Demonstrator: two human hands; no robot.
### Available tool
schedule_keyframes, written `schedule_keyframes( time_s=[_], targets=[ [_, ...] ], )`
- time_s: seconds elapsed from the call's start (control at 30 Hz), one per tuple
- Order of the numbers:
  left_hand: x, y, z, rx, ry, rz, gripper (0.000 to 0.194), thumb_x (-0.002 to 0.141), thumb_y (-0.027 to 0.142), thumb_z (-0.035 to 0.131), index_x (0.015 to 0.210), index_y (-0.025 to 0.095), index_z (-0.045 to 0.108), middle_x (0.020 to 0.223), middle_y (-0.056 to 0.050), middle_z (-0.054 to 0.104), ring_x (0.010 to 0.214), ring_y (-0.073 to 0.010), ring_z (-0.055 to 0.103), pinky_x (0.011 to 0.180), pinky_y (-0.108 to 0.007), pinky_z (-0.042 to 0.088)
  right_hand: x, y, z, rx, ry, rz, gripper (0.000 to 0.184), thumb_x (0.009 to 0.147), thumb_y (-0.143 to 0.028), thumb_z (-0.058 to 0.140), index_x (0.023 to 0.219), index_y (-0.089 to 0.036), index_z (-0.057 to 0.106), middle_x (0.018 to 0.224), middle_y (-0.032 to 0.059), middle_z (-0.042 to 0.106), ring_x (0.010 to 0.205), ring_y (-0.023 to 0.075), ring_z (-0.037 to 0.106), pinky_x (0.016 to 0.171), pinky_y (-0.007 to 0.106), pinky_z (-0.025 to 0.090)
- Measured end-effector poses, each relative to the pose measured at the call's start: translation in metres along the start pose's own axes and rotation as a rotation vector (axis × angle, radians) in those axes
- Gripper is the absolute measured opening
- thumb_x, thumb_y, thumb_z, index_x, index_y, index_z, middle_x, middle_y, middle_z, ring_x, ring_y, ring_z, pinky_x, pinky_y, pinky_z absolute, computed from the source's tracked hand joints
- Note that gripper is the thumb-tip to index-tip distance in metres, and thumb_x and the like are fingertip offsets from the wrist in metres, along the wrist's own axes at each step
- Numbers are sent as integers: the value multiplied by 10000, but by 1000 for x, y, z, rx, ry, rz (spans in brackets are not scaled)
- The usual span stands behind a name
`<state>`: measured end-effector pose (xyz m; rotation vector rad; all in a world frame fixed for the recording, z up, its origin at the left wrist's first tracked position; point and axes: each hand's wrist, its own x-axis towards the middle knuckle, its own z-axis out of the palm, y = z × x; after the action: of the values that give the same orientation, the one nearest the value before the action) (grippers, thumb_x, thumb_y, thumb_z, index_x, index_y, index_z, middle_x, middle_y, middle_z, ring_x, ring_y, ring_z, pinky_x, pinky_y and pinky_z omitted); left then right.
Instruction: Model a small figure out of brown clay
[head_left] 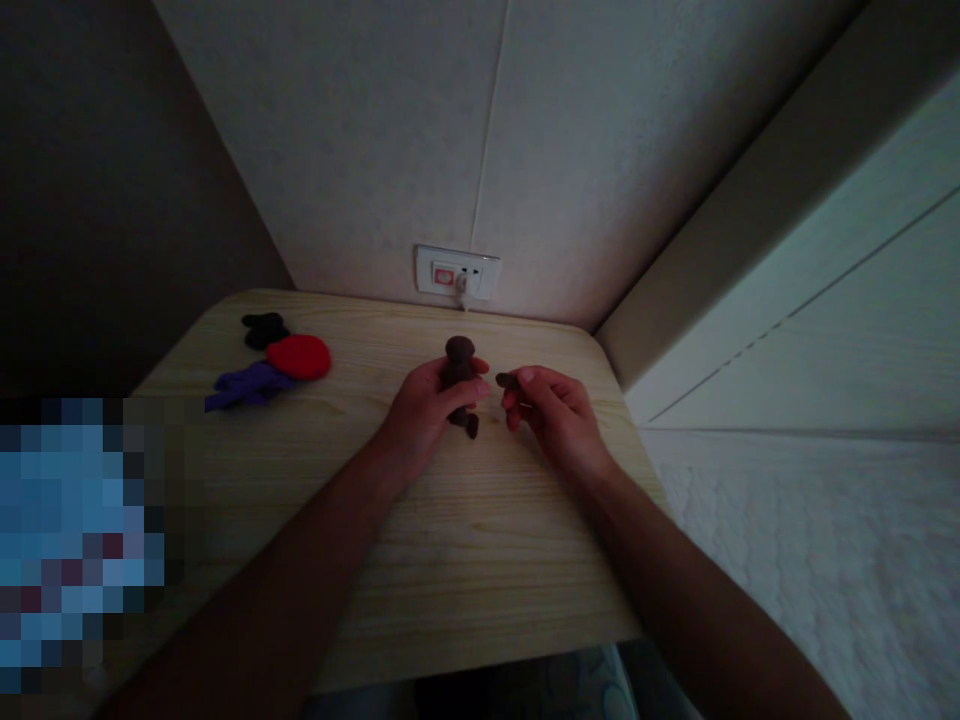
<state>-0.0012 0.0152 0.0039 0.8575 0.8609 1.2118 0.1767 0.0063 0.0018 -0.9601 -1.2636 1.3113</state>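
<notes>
A small brown clay figure (458,372) with a round head stands upright over the wooden table (465,540). My left hand (424,408) is wrapped round its body. Just to the right, my right hand (551,410) pinches a small brown clay piece (507,381) between thumb and fingers, a little apart from the figure's side. Both forearms reach in from the bottom of the view.
Lumps of black clay (264,329), red clay (299,357) and purple clay (247,386) lie at the table's back left. A wall socket (457,272) sits on the wall behind. A white bed or mattress (825,540) borders the table on the right.
</notes>
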Motion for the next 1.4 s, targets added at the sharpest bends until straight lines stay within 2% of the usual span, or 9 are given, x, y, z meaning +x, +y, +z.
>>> schedule_keyframes(
  time_s=[0.1,0.47,0.67,0.87,1.13,1.4],
  targets=[
    [-1,-1,0,51,-10,11,346,592,338,967,818,172,765,724,0,678,637,-133,576,566,-277,418,-1,0,0,-10,-26,4,477,872,-662,794,775,-199,734,731,17,707,570,121,574,540,274,487],
    [-3,1,0,93,-51,14,303,647,362,938,798,162,769,647,18,659,527,-102,552,500,-248,432,0,0,1,1,-43,-2,484,866,-656,817,743,-194,747,698,11,703,558,107,573,541,259,464],
    [-3,-1,-2,129,-57,21,288,661,360,935,775,161,761,642,10,663,537,-105,563,496,-238,414,-1,-1,1,-36,-38,-3,460,833,-646,851,808,-196,758,716,2,713,557,108,573,546,264,469],
    [-2,-2,-3,159,-63,28,282,659,363,931,758,163,758,642,2,673,540,-118,571,493,-248,400,-2,-4,2,-102,-33,-48,443,861,-623,836,807,-190,759,698,0,711,551,99,578,535,249,469],
    [0,-4,-5,138,-27,75,273,687,361,938,836,174,806,674,13,672,588,-107,551,559,-255,433,-3,-2,2,-140,24,-131,324,851,-509,885,982,-217,833,792,21,780,604,118,640,573,267,555],
    [-1,-2,-3,113,-19,48,282,643,349,962,792,175,798,672,5,672,586,-115,549,526,-254,411,-3,0,4,-95,25,-118,326,796,-506,929,971,-239,860,812,25,808,623,128,650,602,291,573]
  ],
)
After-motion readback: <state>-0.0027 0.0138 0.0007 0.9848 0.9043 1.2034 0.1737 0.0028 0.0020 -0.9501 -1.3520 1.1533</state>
